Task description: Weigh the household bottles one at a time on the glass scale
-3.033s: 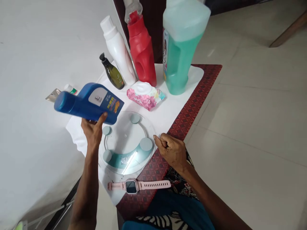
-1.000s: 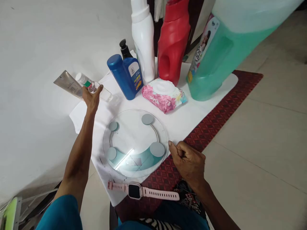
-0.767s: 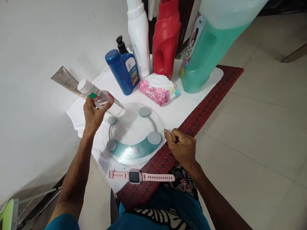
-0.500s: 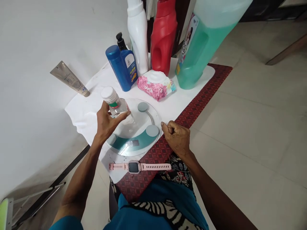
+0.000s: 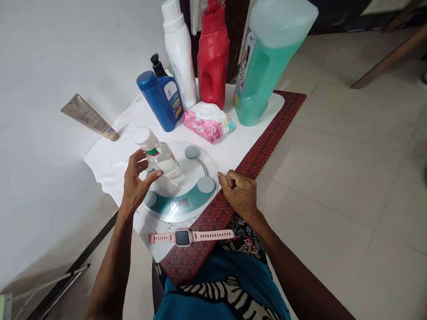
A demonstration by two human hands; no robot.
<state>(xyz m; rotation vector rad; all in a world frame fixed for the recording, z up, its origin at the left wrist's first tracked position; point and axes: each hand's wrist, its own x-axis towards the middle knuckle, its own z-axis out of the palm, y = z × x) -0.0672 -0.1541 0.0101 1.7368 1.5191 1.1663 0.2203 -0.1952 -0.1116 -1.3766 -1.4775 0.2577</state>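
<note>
A clear bottle [image 5: 166, 161] with a white cap and a green label band stands on the round glass weighing scale [image 5: 199, 199]. Beside the bottle, my left hand [image 5: 138, 180] has its thumb and fingers spread apart, close to it but no longer wrapped round it. The digits on the scale's display [image 5: 179, 203] are too faint to read. My right hand [image 5: 240, 192] is closed in a fist at the scale's right edge, resting near the red patterned table border; nothing shows in it. A pink-strapped smartwatch [image 5: 183, 238] lies in front of the scale.
Behind the scale are a pink wipes pack [image 5: 208, 124], a blue bottle [image 5: 158, 104], a white bottle [image 5: 182, 58], a red bottle [image 5: 213, 58] and a large jug of green liquid [image 5: 260, 75]. A beige tube [image 5: 88, 116] leans by the wall at left.
My left hand has let go of the bottle and drawn back to the left, its fingers opening. The bottle stays on the scale. My right fist keeps its shape. The camera view has shifted slightly.
</note>
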